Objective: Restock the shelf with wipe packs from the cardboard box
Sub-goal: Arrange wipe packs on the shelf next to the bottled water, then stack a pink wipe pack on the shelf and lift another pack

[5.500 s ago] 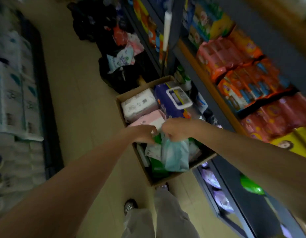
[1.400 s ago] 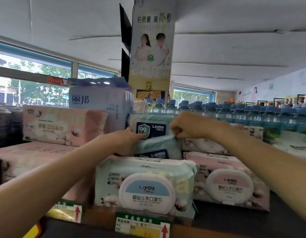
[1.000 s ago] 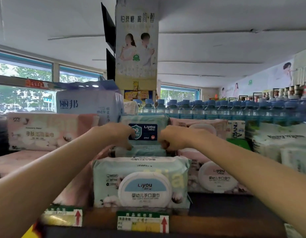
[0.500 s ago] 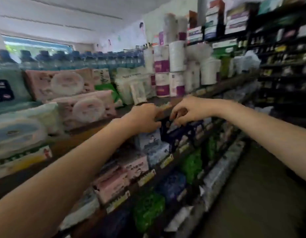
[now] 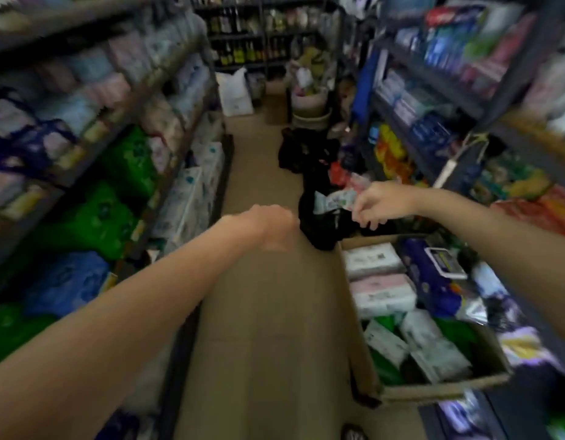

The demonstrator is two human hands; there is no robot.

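The cardboard box (image 5: pixel 440 390) stands on the floor at the lower right. In it lie a white wipe pack (image 5: pixel 371 260), a pink wipe pack (image 5: pixel 382 289), a dark blue pack (image 5: pixel 428 281) and several green and white packs (image 5: pixel 433 347). My left hand (image 5: pixel 271 227) hangs over the aisle floor, blurred, fingers loosely curled and holding nothing. My right hand (image 5: pixel 376 206) hovers beyond the box's far end with its fingers hanging loose and nothing in them. The shelf (image 5: pixel 94 87) with pastel wipe packs runs along the left, blurred.
Black bags (image 5: pixel 319 223) with a loose pale pack (image 5: pixel 333 200) on top lie on the floor past the box. A white sack (image 5: pixel 235 92) and baskets block the aisle's far end. Stocked shelves (image 5: pixel 433 100) line the right side. Tan floor (image 5: pixel 262 312) runs between them.
The teal pack taken from the box now sits on the top shelf. Both hands left it, and my view has swung from the shelf down to the aisle and the box.
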